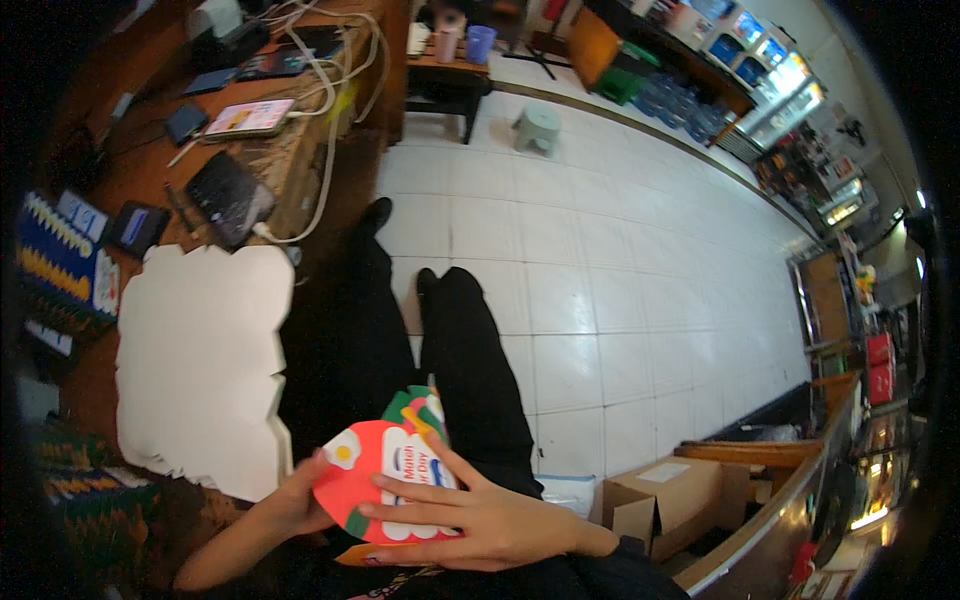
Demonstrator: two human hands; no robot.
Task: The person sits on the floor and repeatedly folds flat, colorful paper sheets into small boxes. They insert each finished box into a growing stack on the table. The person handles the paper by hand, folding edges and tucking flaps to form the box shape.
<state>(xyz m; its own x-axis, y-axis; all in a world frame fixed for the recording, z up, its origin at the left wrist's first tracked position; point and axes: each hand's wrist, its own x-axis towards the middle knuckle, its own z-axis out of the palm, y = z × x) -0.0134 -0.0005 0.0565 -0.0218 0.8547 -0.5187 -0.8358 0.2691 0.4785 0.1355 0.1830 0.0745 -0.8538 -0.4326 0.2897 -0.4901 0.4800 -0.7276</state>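
I hold a red, roughly round paper card (362, 470) with white flowers, green leaves and a white patch over my lap. My right hand (490, 520) lies across its front with fingers spread flat on it. My left hand (290, 495) grips its left edge from behind, mostly hidden by the card. A second orange piece (365, 553) peeks out beneath. My legs in black trousers (470, 370) stretch out over the white tiled floor.
A large white scallop-edged board (200, 360) lies on the wooden desk (150, 150) to my left, beside phones, a dark tablet (230, 198) and white cables. A cardboard box (665, 500) stands at right. A green stool (537, 127) and small table stand farther off.
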